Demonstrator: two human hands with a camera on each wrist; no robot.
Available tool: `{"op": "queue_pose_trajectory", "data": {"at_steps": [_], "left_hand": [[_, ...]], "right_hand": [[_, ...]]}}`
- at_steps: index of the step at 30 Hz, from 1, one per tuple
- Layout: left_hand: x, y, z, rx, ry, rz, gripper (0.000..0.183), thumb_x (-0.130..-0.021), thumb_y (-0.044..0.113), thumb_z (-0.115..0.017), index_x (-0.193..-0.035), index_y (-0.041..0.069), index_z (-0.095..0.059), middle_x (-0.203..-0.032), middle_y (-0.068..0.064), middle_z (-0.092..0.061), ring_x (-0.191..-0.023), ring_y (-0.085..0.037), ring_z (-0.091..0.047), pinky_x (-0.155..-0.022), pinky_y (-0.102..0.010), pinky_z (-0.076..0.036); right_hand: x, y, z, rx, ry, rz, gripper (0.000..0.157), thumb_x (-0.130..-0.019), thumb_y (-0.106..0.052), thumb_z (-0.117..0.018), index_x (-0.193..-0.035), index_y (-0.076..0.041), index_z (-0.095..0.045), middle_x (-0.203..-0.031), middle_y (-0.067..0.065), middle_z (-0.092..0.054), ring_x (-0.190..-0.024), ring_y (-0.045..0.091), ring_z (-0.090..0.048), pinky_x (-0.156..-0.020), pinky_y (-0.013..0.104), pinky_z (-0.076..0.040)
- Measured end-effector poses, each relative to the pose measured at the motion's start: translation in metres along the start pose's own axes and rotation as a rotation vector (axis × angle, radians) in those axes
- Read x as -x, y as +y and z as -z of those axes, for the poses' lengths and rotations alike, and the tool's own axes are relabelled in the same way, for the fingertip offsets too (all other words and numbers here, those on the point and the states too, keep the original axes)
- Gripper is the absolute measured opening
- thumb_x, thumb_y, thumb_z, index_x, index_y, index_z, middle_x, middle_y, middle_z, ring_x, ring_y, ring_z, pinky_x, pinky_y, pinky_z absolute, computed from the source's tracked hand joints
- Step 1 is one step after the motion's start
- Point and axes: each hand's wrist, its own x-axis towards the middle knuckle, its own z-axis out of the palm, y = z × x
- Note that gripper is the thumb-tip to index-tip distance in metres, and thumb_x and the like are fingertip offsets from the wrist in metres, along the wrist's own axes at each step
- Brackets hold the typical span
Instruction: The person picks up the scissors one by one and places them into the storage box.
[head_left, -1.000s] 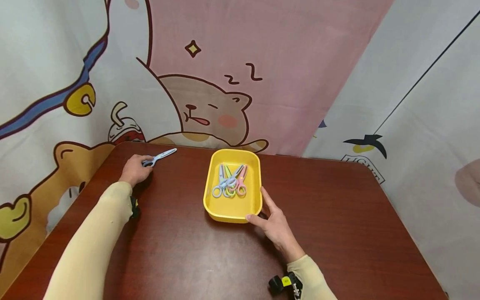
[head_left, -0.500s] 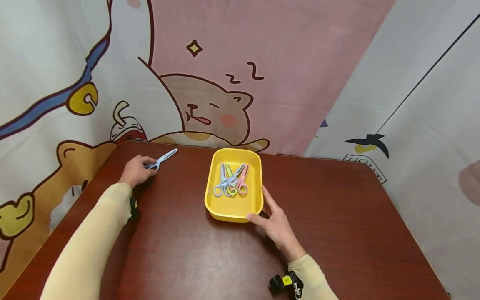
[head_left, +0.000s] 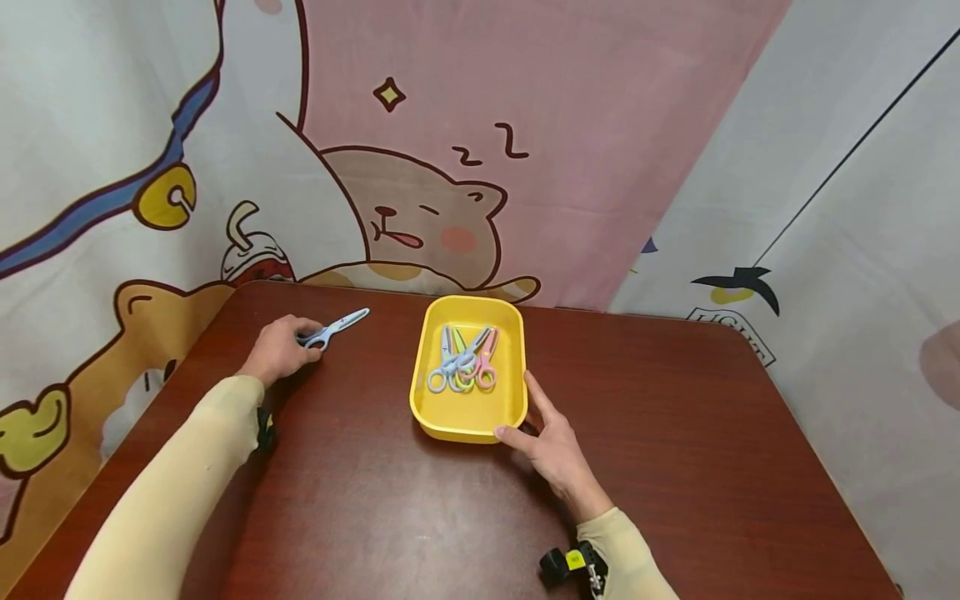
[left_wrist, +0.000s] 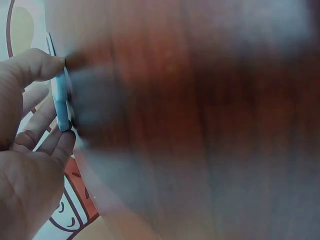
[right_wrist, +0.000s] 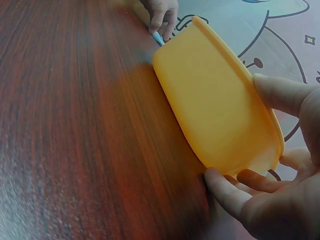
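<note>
At the table's left, my left hand [head_left: 281, 348] pinches light-blue scissors [head_left: 341, 323] by the handle, blades pointing away to the right. In the left wrist view the handle [left_wrist: 60, 100] stands edge-on between thumb and fingertips. A yellow plastic tray [head_left: 459, 419] sits mid-table with several scissors piled inside: light-blue [head_left: 438, 381], green [head_left: 459, 340] and pink [head_left: 487, 377], overlapping. My right hand [head_left: 558, 460] holds the tray's near right corner. The right wrist view shows the thumb on the rim and fingers against the wall [right_wrist: 210, 95]; the tray's inside is hidden there.
The dark red-brown wooden table [head_left: 675, 433] runs under everything. Behind it and at both sides hangs a cartoon-printed cloth [head_left: 585, 150], close to the far edge. A wrist camera [head_left: 557, 567] is strapped near the right cuff.
My left hand has slid the light-blue scissors a little to the right and nearer to me. My right hand and the tray keep their places.
</note>
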Motion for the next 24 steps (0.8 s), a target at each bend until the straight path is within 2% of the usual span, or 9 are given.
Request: {"op": "queue_pose_trajectory", "data": {"at_steps": [6, 12, 24], "left_hand": [[0.004, 0.003, -0.004, -0.019, 0.007, -0.018, 0.047, -0.087, 0.012, -0.079, -0.129, -0.004, -0.067, -0.121, -0.026, -0.062, -0.104, -0.039, -0.055, -0.089, -0.053, -0.048], [0.009, 0.005, -0.004, -0.022, 0.023, -0.024, 0.048, -0.086, 0.014, -0.079, -0.129, -0.005, -0.068, -0.124, -0.028, -0.063, -0.108, -0.041, -0.056, -0.094, -0.057, -0.048], [0.019, 0.007, -0.003, 0.000, 0.086, -0.065, 0.046, -0.086, 0.014, -0.080, -0.128, -0.003, -0.069, -0.127, -0.027, -0.064, -0.116, -0.042, -0.050, -0.100, -0.061, -0.045]], "right_hand": [[0.000, 0.001, 0.000, -0.003, 0.000, 0.001, 0.098, -0.088, -0.008, -0.081, -0.166, -0.025, -0.024, -0.171, 0.006, -0.023, -0.149, 0.038, -0.038, -0.086, 0.022, -0.054], [-0.001, 0.002, 0.000, 0.001, 0.003, 0.001, 0.098, -0.088, -0.008, -0.081, -0.166, -0.025, -0.024, -0.171, 0.005, -0.023, -0.148, 0.038, -0.038, -0.086, 0.022, -0.054], [-0.001, 0.001, 0.001, 0.024, 0.008, -0.008, 0.098, -0.088, -0.010, -0.081, -0.166, -0.027, -0.024, -0.171, 0.005, -0.023, -0.149, 0.038, -0.037, -0.090, 0.025, -0.054]]}}
